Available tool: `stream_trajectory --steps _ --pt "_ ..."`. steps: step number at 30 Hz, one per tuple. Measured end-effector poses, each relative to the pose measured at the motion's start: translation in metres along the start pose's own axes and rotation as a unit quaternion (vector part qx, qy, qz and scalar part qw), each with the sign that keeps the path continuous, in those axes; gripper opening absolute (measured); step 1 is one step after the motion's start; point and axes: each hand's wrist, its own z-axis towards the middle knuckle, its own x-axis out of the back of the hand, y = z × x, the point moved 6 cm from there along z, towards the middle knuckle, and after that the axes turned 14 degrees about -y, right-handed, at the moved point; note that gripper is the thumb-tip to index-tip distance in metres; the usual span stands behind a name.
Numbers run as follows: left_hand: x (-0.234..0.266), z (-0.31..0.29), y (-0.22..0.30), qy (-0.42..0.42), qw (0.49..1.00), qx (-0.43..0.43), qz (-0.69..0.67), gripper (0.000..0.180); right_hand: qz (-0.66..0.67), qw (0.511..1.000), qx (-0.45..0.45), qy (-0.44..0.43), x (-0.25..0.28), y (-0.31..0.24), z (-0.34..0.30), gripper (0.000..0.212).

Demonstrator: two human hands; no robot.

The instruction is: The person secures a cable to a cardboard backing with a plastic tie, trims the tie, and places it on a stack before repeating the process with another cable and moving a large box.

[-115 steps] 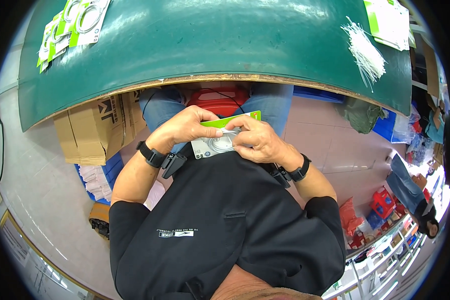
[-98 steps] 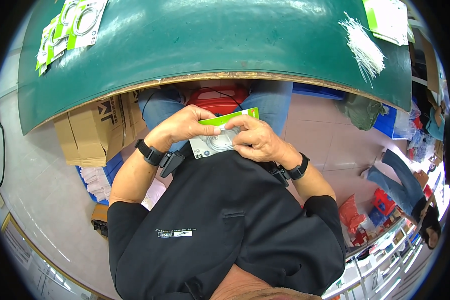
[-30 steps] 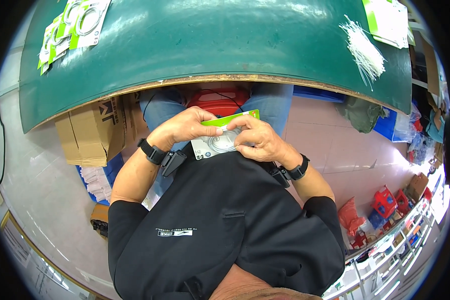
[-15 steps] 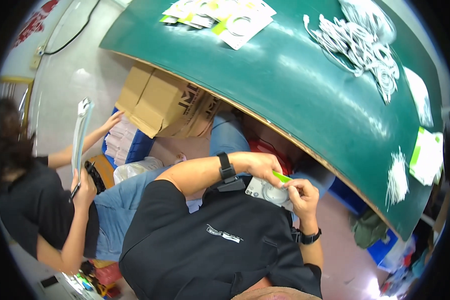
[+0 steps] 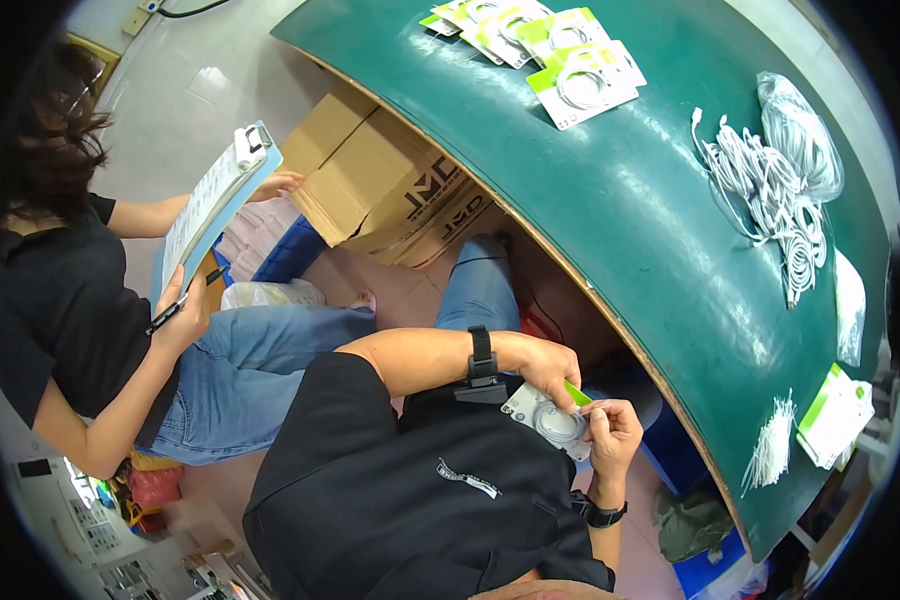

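Observation:
Over my lap, my left hand point(image 5: 548, 368) is closed on a white and green packaging card point(image 5: 522, 405), its fingers along the card's green end. A coiled white cable point(image 5: 560, 424) lies against the card's face. At the card's right edge, my right hand point(image 5: 613, 432) is closed, thumb and forefinger pinched together by the green end. Whether a small tie sits in that pinch is too small to tell. Both hands are close together, with black bands on the wrists.
On the green table point(image 5: 630, 200) are carded cables point(image 5: 582, 88), a heap of loose white cables point(image 5: 770, 185), thin white ties point(image 5: 770, 445) and flat cards point(image 5: 835, 415). Cardboard boxes point(image 5: 370, 170) stand beneath its edge. At left, a co-worker holds a clipboard point(image 5: 215, 195) and pen.
My view has shifted, so the table sits farther right and lower. Both hands keep the card between them. The co-worker's clipboard has turned to show its paper.

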Motion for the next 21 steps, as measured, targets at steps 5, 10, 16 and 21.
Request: stream_trajectory --steps 5,10,16,21 --pt "0.003 -0.006 -0.001 0.000 1.000 -0.009 -0.009 0.037 0.008 1.000 -0.006 -0.002 -0.002 0.001 0.005 0.003" --pt "0.003 -0.005 -0.006 -0.005 1.000 -0.016 -0.022 0.037 0.007 1.000 -0.011 -0.008 -0.004 0.000 0.008 0.003" --pt "0.003 -0.003 -0.013 -0.010 0.999 -0.030 -0.029 0.037 0.020 0.999 -0.038 -0.008 -0.006 0.000 0.010 0.004" --pt "0.003 -0.003 -0.015 0.003 0.999 -0.030 -0.043 0.039 0.012 0.999 -0.051 -0.002 -0.005 0.004 0.012 0.009"
